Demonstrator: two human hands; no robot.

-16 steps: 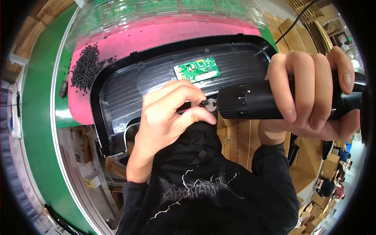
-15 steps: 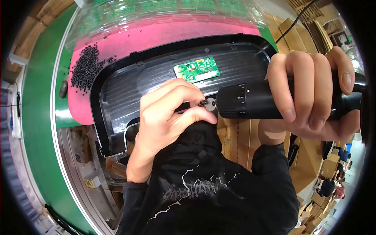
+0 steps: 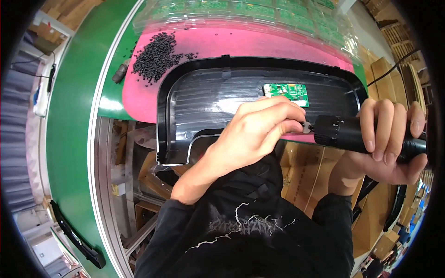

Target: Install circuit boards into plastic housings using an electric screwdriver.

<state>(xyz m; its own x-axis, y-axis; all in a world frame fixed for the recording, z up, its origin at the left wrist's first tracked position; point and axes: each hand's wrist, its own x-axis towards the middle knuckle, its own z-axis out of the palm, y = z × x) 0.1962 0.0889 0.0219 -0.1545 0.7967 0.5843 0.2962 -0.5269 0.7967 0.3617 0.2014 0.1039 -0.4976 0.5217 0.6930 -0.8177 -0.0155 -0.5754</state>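
Observation:
My right hand (image 3: 389, 134) is wrapped round a black cylindrical electric screwdriver (image 3: 340, 132), which lies nearly level with its tip pointing left. Thumb and fingers of my left hand (image 3: 257, 127) pinch together right at that tip, on small dark screws (image 3: 305, 126) partly hidden by the fingertips. A grey round piece shows between them and the driver's nose. Under and beyond both hands lies a black plastic housing (image 3: 208, 99), its raised rim facing up. Inside it rests a green circuit board (image 3: 286, 92), just past my left fingers and not touched by the right hand.
A heap of black screws (image 3: 155, 58) lies on the pink mat (image 3: 141, 104), beside a dark stubby piece (image 3: 120, 73). Clear plastic trays (image 3: 245, 16) with green boards stand at the back. Cardboard boxes (image 3: 301, 167) are below right; a cable (image 3: 394, 67) hangs at right.
The whole view has swung, so mat, housing and board appear further right. Both hands and the screwdriver look smaller and slightly nearer the board; the grips are the same.

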